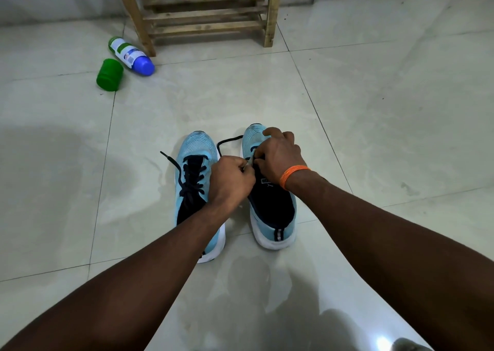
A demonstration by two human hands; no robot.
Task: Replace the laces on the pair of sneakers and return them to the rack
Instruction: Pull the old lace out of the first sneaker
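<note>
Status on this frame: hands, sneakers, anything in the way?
Left hand and right hand pinching dark lace at right sneaker. Left sneaker laced. Nothing between sneakers and rack; bottle off left.

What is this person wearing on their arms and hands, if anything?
No sleeves show, and neither the left hand nor the right hand wears a glove. The only thing worn is an orange thread band, wound in several strands round the right wrist.

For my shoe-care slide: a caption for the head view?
Left hand and right hand pinch a dark lace over the right blue sneaker; the left sneaker is laced.
</note>
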